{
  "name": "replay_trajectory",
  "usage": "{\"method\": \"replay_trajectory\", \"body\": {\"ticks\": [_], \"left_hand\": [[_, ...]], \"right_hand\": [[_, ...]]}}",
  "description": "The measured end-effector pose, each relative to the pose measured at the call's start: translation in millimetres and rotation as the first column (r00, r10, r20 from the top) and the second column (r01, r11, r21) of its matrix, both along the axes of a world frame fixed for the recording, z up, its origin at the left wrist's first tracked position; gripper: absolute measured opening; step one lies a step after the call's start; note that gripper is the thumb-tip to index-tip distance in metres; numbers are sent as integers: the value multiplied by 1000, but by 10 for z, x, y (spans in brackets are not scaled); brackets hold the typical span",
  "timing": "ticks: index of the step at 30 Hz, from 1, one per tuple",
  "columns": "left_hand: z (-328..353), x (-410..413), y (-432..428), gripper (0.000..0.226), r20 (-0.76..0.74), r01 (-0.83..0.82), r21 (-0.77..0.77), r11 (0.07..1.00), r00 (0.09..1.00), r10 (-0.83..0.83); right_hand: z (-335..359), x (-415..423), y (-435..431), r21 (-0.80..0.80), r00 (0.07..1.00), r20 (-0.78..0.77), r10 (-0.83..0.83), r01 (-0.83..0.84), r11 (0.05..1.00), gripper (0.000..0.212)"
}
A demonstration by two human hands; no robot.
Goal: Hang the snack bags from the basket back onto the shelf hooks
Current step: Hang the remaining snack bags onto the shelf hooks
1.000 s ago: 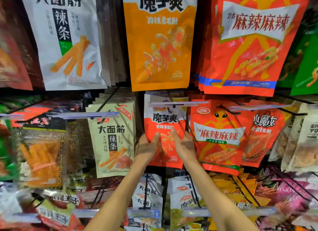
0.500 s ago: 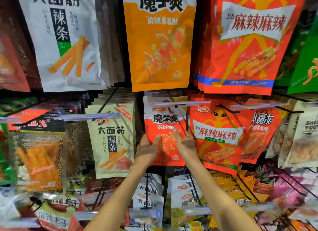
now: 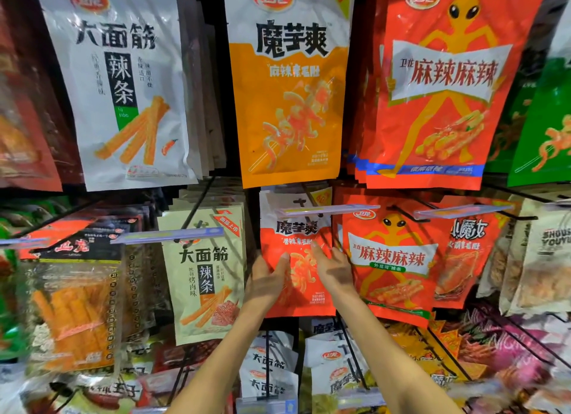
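Note:
A small red and white snack bag (image 3: 298, 247) hangs in the middle row, its top behind a clear price strip (image 3: 324, 210) at the end of a black hook. My left hand (image 3: 267, 279) grips the bag's left edge with the thumb on its front. My right hand (image 3: 332, 267) holds the right edge, fingers spread over the front. The hook's tip and the bag's hanging hole are hidden behind the strip. No basket is in view.
Packed hooks surround the bag: a beige bag (image 3: 205, 273) to its left, a red alien-print bag (image 3: 391, 259) to its right, a large orange bag (image 3: 289, 83) just above. More bags (image 3: 268, 370) hang below between black wire hooks.
The view has tilted up slightly. Both hands stay on the red and white bag, which has shifted very little on its hook.

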State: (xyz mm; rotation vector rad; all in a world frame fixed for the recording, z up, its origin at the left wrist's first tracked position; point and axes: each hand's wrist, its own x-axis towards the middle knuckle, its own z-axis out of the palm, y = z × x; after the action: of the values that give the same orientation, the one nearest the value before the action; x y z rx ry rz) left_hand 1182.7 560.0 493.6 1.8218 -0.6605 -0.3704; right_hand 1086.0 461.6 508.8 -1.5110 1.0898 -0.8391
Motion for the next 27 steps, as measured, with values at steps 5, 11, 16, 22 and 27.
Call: {"method": "replay_trajectory", "body": {"ticks": [5, 11, 16, 22, 27], "left_hand": [[24, 0, 57, 82, -4, 28, 35, 999, 1000, -28], [-13, -43, 132, 85, -24, 6, 121, 993, 1000, -3], [-21, -137, 232, 79, -2, 34, 36, 999, 999, -34], [11, -316, 464, 76, 103, 102, -114, 988, 990, -91], [15, -329, 637, 64, 401, 198, 1, 980, 898, -182]], "right_hand": [[-40, -27, -14, -18, 999, -31, 24, -25, 1000, 85], [-122, -169, 69, -85, 986, -80, 146, -152, 985, 90], [-119, -327, 162, -122, 985, -66, 160, -167, 978, 87], [-29, -574, 317, -158, 965, -174, 198, -226, 961, 47], [97, -853, 519, -205, 898, -315, 307, -380, 902, 41]]}}
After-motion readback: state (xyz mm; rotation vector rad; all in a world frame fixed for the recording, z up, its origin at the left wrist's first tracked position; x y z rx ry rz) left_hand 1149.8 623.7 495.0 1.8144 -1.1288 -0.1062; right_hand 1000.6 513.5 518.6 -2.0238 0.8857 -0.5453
